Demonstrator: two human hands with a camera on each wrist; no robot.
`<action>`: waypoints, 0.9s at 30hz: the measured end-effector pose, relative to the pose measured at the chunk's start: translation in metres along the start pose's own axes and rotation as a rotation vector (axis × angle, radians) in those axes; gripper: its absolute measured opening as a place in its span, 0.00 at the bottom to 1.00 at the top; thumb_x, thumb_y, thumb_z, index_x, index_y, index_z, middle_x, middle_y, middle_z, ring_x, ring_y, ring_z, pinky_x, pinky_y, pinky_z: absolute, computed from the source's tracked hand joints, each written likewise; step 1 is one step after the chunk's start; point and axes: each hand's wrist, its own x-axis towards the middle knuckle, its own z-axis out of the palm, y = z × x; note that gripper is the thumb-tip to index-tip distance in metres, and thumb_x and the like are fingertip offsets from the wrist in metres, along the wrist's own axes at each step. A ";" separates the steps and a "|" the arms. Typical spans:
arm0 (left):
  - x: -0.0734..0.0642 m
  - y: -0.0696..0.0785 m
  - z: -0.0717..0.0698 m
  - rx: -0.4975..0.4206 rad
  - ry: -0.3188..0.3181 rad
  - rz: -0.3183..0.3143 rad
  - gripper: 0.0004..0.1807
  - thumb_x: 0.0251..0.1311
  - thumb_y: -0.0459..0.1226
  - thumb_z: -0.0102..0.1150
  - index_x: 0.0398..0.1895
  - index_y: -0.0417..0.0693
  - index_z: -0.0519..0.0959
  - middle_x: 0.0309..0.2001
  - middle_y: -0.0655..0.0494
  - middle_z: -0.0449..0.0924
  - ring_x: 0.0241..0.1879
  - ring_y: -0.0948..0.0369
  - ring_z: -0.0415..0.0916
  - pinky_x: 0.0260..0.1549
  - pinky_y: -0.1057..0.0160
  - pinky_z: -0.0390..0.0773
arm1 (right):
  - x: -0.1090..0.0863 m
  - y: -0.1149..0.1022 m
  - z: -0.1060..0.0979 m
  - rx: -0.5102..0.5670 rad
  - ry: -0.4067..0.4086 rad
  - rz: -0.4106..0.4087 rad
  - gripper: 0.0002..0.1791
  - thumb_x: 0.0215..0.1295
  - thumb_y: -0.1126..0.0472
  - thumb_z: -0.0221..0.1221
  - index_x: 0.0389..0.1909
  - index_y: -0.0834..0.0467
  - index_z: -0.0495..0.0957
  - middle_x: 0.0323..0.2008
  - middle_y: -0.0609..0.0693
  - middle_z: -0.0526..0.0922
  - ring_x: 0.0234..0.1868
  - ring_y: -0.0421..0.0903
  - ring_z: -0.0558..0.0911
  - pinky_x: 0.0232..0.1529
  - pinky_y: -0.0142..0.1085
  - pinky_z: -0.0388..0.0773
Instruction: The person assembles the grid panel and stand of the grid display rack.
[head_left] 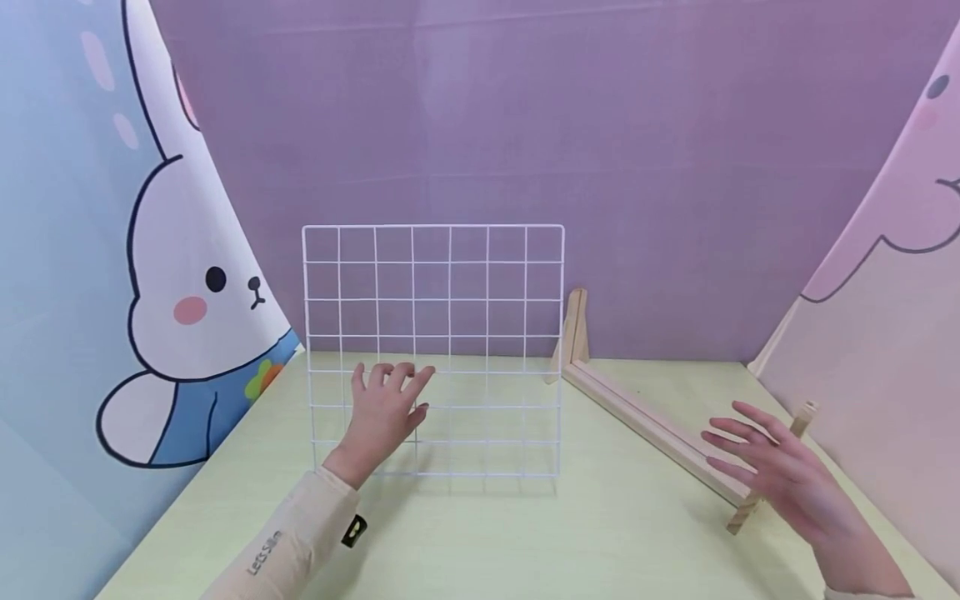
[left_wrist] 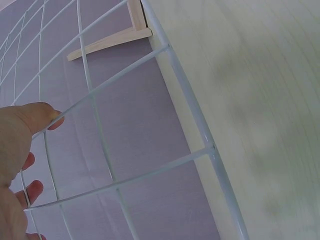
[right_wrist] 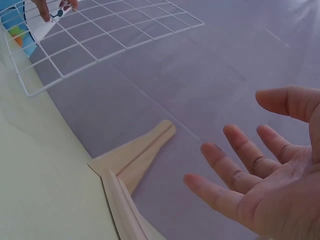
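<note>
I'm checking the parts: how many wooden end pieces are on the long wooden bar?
2: the far end piece, near the purple backdrop, and the near end piece, partly hidden behind the right hand. No others show.

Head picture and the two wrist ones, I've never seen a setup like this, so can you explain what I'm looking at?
There's no machine here, just a person's two bare hands. The widest picture comes from a camera on the head, looking forward and down; the other two come from cameras on each wrist. On the table rests a wooden stand: a long bar with a crosspiece at each end. The left hand grips a white wire grid, held roughly upright; whether its lower edge touches the table is hard to tell. The right hand, near the stand, holds nothing.
</note>
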 end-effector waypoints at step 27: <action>-0.008 -0.002 0.011 0.008 0.016 0.003 0.34 0.43 0.40 0.79 0.57 0.54 0.77 0.46 0.48 0.77 0.46 0.43 0.73 0.49 0.25 0.65 | -0.064 -0.018 -0.032 0.053 0.505 -0.269 0.25 0.73 0.81 0.31 0.57 0.65 0.73 0.49 0.62 0.81 0.49 0.59 0.84 0.46 0.52 0.82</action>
